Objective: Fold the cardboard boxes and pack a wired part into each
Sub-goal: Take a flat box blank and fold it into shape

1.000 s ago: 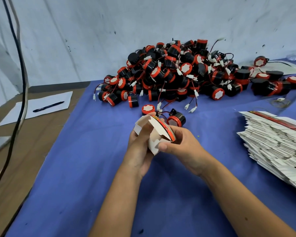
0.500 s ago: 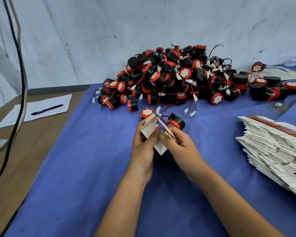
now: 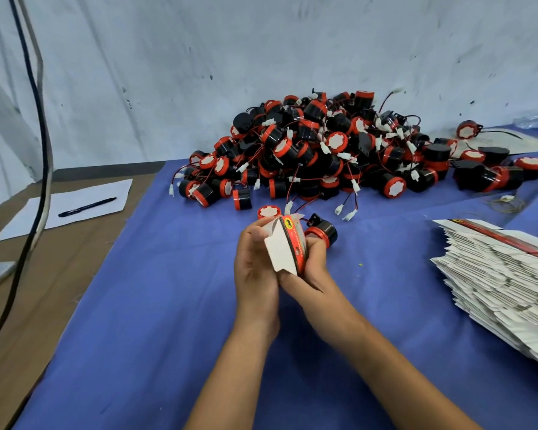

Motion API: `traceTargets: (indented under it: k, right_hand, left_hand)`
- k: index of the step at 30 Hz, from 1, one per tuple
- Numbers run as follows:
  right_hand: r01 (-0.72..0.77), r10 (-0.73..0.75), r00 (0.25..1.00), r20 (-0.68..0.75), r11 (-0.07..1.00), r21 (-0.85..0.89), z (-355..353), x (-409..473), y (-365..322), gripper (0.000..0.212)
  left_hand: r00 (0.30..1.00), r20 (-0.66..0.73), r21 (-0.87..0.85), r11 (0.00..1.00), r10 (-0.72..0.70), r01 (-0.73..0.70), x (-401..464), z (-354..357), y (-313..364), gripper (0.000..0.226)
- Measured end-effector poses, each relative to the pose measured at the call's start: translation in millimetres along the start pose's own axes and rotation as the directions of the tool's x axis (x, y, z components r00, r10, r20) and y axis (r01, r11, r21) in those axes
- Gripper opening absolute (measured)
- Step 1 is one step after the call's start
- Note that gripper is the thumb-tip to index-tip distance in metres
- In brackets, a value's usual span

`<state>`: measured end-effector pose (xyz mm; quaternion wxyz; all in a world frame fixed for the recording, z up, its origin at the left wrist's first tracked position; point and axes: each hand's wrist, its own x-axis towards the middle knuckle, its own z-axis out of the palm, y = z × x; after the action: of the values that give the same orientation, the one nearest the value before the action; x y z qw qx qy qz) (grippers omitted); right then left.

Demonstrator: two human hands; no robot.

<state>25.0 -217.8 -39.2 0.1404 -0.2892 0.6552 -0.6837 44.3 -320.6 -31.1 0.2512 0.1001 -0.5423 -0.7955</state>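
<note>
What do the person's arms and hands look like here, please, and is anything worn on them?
Both forearms are bare as far as the frame shows: no sleeves, gloves, watch or bracelets. The left hand and right hand show no rings on the visible fingers. No markings or cables on them.

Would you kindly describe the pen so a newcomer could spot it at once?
Left of the blue cloth lies the bare brown tabletop. A white paper sheet rests on its far part, with the black pen lying slanted across it. It is the only slim dark stick on the paper.
</note>
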Motion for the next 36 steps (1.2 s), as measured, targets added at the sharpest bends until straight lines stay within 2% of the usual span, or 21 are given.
traceTargets:
  k: [1, 3, 6, 10, 14, 16, 18, 20, 21, 22, 25, 28, 30, 32, 34, 36]
  right_hand:
    - [0.001, -0.002, 0.999, 0.05, 1.0, 0.015, -1.5, -0.6, 0.3, 0.045]
    - [-0.011, 0.002, 0.993, 0.117, 0.997, 0.071, -0.6, -1.4, 1.9, 0.059]
    - [-0.052, 0.045, 0.997, 0.06, 0.991, 0.121, 6.3, -0.4, 1.3, 0.074]
    - [-0.02, 0.025, 0.997, -0.077, 0.997, 0.073, 9.8, 2.7, 4.4, 0.07]
    - [0.055, -0.046, 0.98, -0.193, 0.998, 0.04, 14.8, 1.0, 1.0, 0.061]
    - [0.079, -0.076, 0.982, -0.175, 0.997, 0.014, 19.8, -5.7, -0.6, 0.064]
    - [0.052, -0.048, 0.994, -0.098, 0.998, 0.035, 18.1, -5.2, -0.6, 0.071]
    - [0.017, -0.016, 0.996, -0.084, 1.0, 0.009, 18.9, 2.7, -2.4, 0.056]
    - [0.013, -0.011, 0.999, -0.052, 0.999, 0.042, 14.6, 3.7, -1.3, 0.041]
    - [-0.022, 0.028, 0.998, -0.049, 0.992, 0.121, 11.7, 7.1, 0.2, 0.031]
    - [-0.085, 0.114, 0.99, -0.08, 0.95, 0.301, 14.0, 8.5, 1.3, 0.037]
    - [-0.07, 0.082, 0.996, -0.028, 0.956, 0.283, 10.8, 1.1, 5.9, 0.061]
    - [-0.06, 0.06, 0.998, 0.006, 0.96, 0.275, 11.4, 2.6, 5.2, 0.06]
    - [-0.047, 0.042, 0.999, 0.025, 0.961, 0.273, 11.9, 6.2, 2.3, 0.048]
    - [-0.015, 0.011, 1.0, 0.014, 0.962, 0.273, 11.1, 5.2, 0.1, 0.039]
    - [-0.004, 0.01, 1.0, -0.017, 0.953, 0.303, 8.9, 6.1, -2.7, 0.035]
  left_hand:
    - [0.999, -0.037, -0.018, 1.0, 0.008, -0.008, 0.3, -0.2, 1.6, 0.037]
    - [0.995, -0.072, -0.13, 0.989, -0.075, 0.065, 2.5, -5.6, 6.8, 0.051]
    - [0.989, 0.0, -0.196, 0.969, -0.151, 0.148, 4.7, -14.2, 12.2, 0.045]
    - [0.999, 0.013, -0.11, 0.993, 0.039, -0.038, 0.5, -4.3, 8.2, 0.021]
    - [0.99, -0.031, -0.032, 0.99, 0.138, -0.139, -2.6, 0.8, 3.5, 0.036]
    - [0.982, -0.086, -0.012, 0.985, 0.169, -0.171, -3.6, -0.6, 1.5, 0.039]
    - [0.969, -0.145, 0.004, 0.979, 0.201, -0.203, -3.8, -2.3, -0.1, 0.032]
    - [0.962, -0.153, 0.007, 0.973, 0.228, -0.23, -2.2, -4.9, 0.4, 0.016]
    - [0.96, -0.143, 0.008, 0.97, 0.24, -0.242, -1.0, -6.1, 1.7, 0.01]
    - [0.956, -0.139, 0.027, 0.966, 0.257, -0.256, 0.6, -7.0, 1.9, 0.015]
    - [0.931, -0.131, 0.152, 0.935, 0.341, -0.321, 0.0, -4.7, 3.0, 0.02]
    - [0.858, -0.161, 0.334, 0.845, 0.488, -0.418, -6.3, -0.8, 3.1, 0.016]
    - [0.804, -0.18, 0.412, 0.786, 0.567, -0.461, -7.9, -1.0, 4.0, 0.02]
    - [0.782, -0.174, 0.455, 0.753, 0.599, -0.475, -8.9, -2.2, 6.1, 0.017]
    - [0.785, -0.111, 0.486, 0.722, 0.61, -0.492, -7.9, -3.3, 7.8, 0.012]
    - [0.832, -0.033, 0.434, 0.758, 0.554, -0.487, -2.9, -5.8, 7.2, 0.01]
